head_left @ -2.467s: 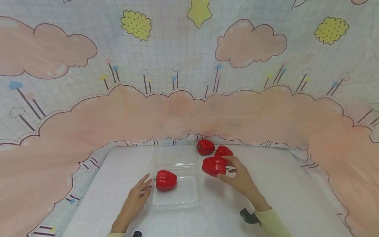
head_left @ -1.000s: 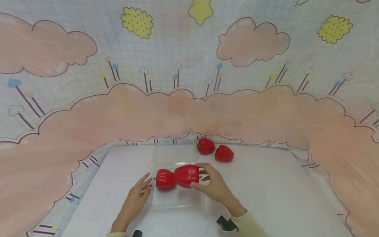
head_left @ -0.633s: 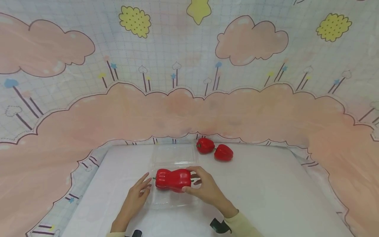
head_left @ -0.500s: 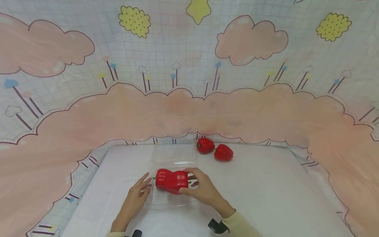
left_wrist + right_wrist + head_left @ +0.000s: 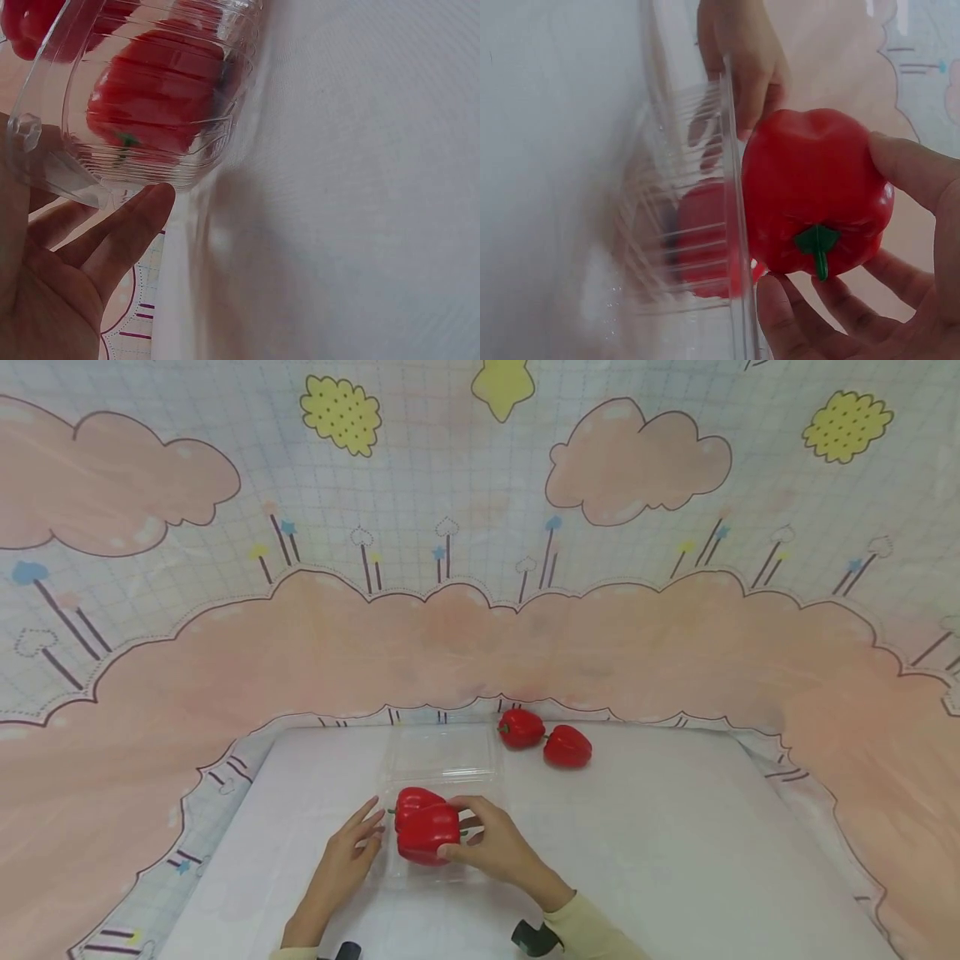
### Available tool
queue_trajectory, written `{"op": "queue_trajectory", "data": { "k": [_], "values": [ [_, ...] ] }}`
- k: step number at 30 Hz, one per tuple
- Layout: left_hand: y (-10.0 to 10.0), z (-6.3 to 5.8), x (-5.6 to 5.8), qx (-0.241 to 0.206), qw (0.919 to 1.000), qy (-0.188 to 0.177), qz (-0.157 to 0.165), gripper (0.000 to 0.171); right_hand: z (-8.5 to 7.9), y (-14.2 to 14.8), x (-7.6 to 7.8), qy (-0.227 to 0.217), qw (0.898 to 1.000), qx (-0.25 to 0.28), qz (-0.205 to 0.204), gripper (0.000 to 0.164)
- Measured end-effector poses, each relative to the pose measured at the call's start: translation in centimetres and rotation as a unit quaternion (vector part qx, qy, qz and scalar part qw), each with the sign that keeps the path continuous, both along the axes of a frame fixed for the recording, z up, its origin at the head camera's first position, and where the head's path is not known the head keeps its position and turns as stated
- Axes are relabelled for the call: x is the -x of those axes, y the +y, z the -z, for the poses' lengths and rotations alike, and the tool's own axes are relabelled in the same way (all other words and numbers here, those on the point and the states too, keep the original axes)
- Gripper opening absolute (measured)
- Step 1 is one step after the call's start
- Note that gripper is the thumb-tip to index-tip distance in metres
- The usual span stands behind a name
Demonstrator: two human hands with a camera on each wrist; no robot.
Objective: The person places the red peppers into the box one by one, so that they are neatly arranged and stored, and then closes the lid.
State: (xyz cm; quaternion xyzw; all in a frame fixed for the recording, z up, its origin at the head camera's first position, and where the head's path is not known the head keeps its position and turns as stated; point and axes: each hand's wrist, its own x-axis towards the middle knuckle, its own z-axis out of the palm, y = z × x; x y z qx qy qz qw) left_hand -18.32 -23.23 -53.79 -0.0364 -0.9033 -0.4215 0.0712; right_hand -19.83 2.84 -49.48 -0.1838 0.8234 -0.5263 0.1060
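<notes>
My right hand point(image 5: 498, 843) grips a glossy red bell pepper point(image 5: 429, 837) between thumb and fingers, its green stem point(image 5: 817, 244) toward the palm. In the right wrist view this pepper is level with the container's rim, above the clear plastic container point(image 5: 731, 150). Inside, a second red bell pepper point(image 5: 154, 94) lies at the left end, seen through the ribbed wall; in the head view the held one partly covers it. My left hand point(image 5: 348, 852) is at the container's left side, its extended fingertips point(image 5: 161, 196) right at the outer wall.
The container's clear lid point(image 5: 442, 750) lies folded back, away from me. Behind and to the right, a red bell pepper point(image 5: 521, 728) and another red bell pepper point(image 5: 567, 747) sit on the white table point(image 5: 675, 827). A patterned cloth point(image 5: 480, 643) rises behind the table.
My right hand has carried its bell pepper from the table's right side leftward over the container, then lower and nearer to me, overlapping the pepper inside. My left hand has stayed put.
</notes>
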Motion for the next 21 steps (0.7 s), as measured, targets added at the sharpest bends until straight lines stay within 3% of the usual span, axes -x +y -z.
{"op": "queue_trajectory", "data": {
  "k": [21],
  "values": [
    [0.1, -0.2, -0.1, 0.005, 1.0000, -0.005, -0.005, 0.044, 1.1, -1.7, -0.1, -0.028, 0.999, -0.028, 0.003, 0.068]
  ]
}}
